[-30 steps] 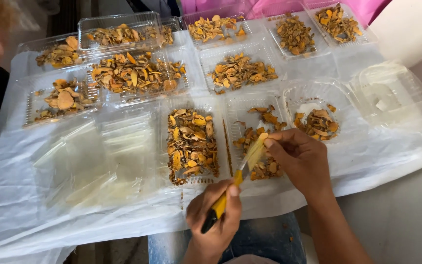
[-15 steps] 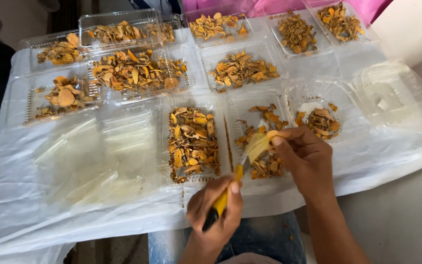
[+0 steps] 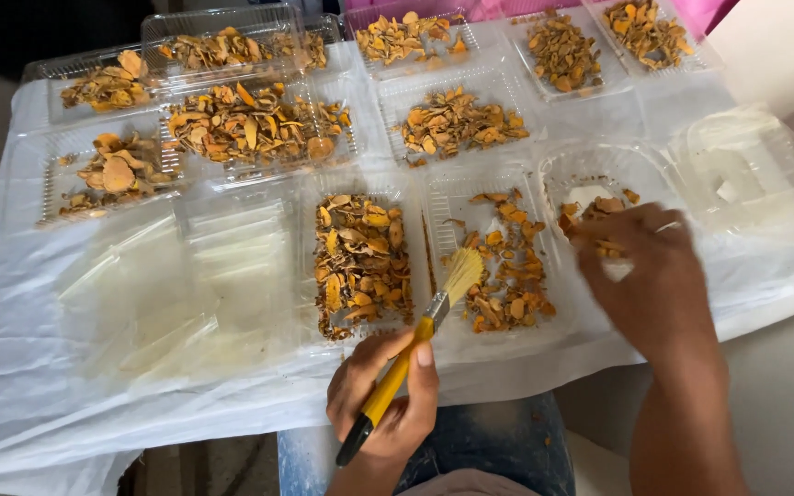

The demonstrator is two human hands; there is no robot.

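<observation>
The left hand (image 3: pixel 383 404) grips a small paintbrush with a yellow handle, metal ferrule and pale bristles (image 3: pixel 415 344), its fingers (image 3: pixel 423 367) curled shut around the middle of the handle, with the thumb pressed along the upper side and the black tip of the handle poking out below the palm. The brush slants up and to the right from the hand, so the bristles stand well clear of the fingers and hover over the gap between two clear plastic trays. To the left of the bristles lies the clear rectangular tray heaped with dried orange-brown slices (image 3: pixel 360 257); to the right lies the clear rectangular tray with a thinner scatter of the same slices (image 3: pixel 507 266), and the bristle tips reach over its left edge. The right hand (image 3: pixel 640 271) is over the round clear plastic container holding a few orange pieces (image 3: pixel 599 170), back of the hand upward, fingers bent down into it; the hand is blurred, so I cannot tell whether they pinch a piece or are loose. More clear trays of orange slices (image 3: pixel 250 124) fill the far side of the table, which is covered with a white plastic sheet (image 3: pixel 66 367). A stack of empty clear lids (image 3: pixel 222 266) rests at the left.
</observation>
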